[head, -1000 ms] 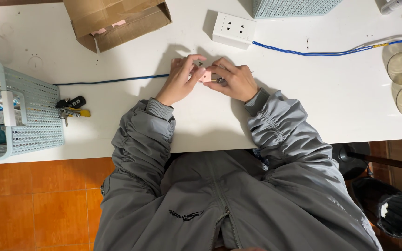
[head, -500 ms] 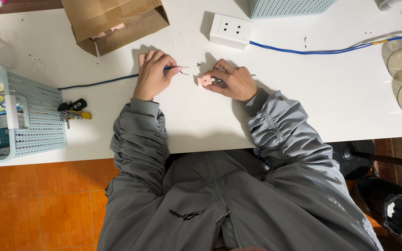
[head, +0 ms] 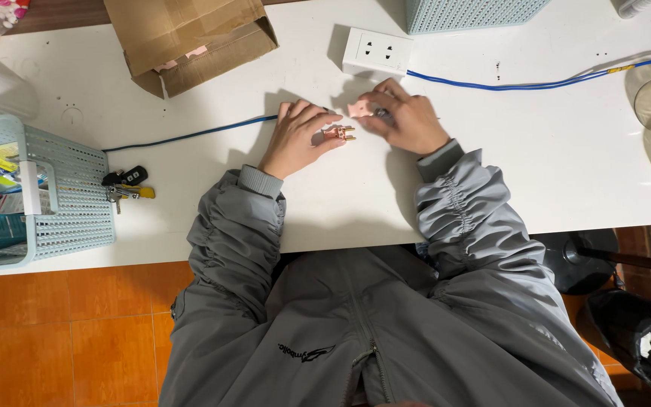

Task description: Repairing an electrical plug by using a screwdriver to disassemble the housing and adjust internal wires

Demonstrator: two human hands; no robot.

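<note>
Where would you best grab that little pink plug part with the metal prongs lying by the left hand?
Probably by the pink body of the plug part, coming from above and its left: the brass prongs point right, and the left hand already rests on that side.

Pink part (head: 359,110) (half under right hand (head: 408,120)), details too small
</note>
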